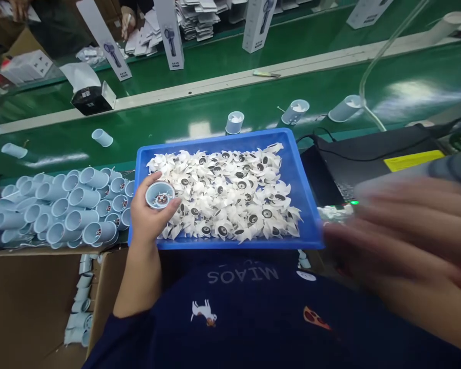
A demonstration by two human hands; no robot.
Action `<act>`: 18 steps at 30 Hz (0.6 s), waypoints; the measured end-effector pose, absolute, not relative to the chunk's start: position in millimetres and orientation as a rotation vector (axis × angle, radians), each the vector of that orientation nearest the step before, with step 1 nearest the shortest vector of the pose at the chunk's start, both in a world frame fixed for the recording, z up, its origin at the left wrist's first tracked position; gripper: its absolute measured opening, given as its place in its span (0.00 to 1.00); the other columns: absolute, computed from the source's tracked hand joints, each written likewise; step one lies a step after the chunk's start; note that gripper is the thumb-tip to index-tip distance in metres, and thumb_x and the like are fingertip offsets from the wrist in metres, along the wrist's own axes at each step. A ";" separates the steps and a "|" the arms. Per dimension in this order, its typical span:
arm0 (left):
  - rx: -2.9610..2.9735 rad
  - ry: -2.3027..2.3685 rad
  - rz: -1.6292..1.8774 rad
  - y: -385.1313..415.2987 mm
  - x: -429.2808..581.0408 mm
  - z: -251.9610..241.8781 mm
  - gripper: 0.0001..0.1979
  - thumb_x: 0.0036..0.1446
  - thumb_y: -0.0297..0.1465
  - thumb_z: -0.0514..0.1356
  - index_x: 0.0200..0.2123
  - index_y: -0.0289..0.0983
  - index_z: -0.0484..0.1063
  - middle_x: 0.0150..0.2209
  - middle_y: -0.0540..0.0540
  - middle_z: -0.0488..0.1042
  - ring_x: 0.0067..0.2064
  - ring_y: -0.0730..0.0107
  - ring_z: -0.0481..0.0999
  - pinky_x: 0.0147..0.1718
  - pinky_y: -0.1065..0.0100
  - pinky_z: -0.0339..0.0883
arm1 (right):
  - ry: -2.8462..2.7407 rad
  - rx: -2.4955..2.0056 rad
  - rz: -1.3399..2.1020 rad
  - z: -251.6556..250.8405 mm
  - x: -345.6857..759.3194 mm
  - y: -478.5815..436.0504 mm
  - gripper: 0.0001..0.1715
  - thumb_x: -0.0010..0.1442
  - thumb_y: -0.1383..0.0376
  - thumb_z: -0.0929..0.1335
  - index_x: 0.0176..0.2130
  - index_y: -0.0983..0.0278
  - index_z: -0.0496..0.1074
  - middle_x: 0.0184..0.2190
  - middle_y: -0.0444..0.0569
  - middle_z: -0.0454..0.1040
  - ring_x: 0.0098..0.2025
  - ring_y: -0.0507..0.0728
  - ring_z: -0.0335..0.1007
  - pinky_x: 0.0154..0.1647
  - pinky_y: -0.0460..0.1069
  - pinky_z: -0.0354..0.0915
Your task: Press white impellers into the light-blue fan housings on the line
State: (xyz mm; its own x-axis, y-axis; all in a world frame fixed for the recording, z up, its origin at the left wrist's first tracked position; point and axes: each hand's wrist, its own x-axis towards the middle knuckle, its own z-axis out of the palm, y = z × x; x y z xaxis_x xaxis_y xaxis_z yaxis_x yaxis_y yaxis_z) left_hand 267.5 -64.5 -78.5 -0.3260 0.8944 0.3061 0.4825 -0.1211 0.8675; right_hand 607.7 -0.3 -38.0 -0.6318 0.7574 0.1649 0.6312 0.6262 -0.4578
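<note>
My left hand (pixel 149 215) is wrapped round a light blue cylinder (pixel 150 187), its open end facing up, with copper-coloured parts inside. The hand is over the left edge of a blue tray (pixel 304 189). Many white fan blades (pixel 230 197) with dark round hubs lie in that tray. At the far right, my right hand (pixel 415 225) is smeared by motion, beside the tray's right edge. Whether anything is between its fingers cannot be made out. A pile of light blue cylinders (pixel 67 205) lies left of the tray.
Single cylinders stand or lie on the green surface (pixel 169 120) beyond the tray. White boxes (pixel 172 41) stand farther back, near other people's hands. A dark device (pixel 376 159) with cables is at the right. An open cardboard box (pixel 26 302) is at lower left.
</note>
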 end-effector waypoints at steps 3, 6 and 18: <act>1.576 1.711 1.417 -65.3 280.5 -68.1 0.35 0.47 0.44 0.73 0.56 0.38 0.71 0.41 0.43 0.79 0.42 0.59 0.80 0.45 0.58 0.74 | -2.822 -1.172 0.204 -45.9 553.8 44.6 0.18 0.71 0.59 0.60 0.51 0.58 0.75 0.53 0.52 0.71 0.57 0.65 0.66 0.57 0.62 0.62; 1.603 1.676 1.411 -74.4 286.0 -61.1 0.34 0.48 0.43 0.73 0.57 0.39 0.70 0.41 0.43 0.79 0.43 0.59 0.80 0.47 0.57 0.73 | -3.055 -1.405 0.126 -60.3 510.8 86.5 0.16 0.67 0.67 0.64 0.52 0.66 0.73 0.51 0.58 0.72 0.52 0.66 0.69 0.50 0.57 0.64; 1.616 1.646 1.339 -74.6 305.3 -57.3 0.29 0.49 0.43 0.71 0.51 0.41 0.70 0.45 0.43 0.78 0.45 0.57 0.79 0.49 0.56 0.72 | -3.018 -1.456 0.439 -65.0 492.3 102.9 0.18 0.62 0.75 0.65 0.51 0.71 0.73 0.49 0.65 0.72 0.50 0.68 0.70 0.48 0.57 0.63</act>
State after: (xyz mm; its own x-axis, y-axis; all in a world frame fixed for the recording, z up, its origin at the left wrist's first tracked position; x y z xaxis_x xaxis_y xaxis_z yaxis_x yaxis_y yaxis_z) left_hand 305.3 -74.6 -57.3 -0.1960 0.9357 0.2933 0.4775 -0.1702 0.8620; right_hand 492.3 102.9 -65.0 -0.6057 0.7282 -0.3209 0.7894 0.6006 -0.1270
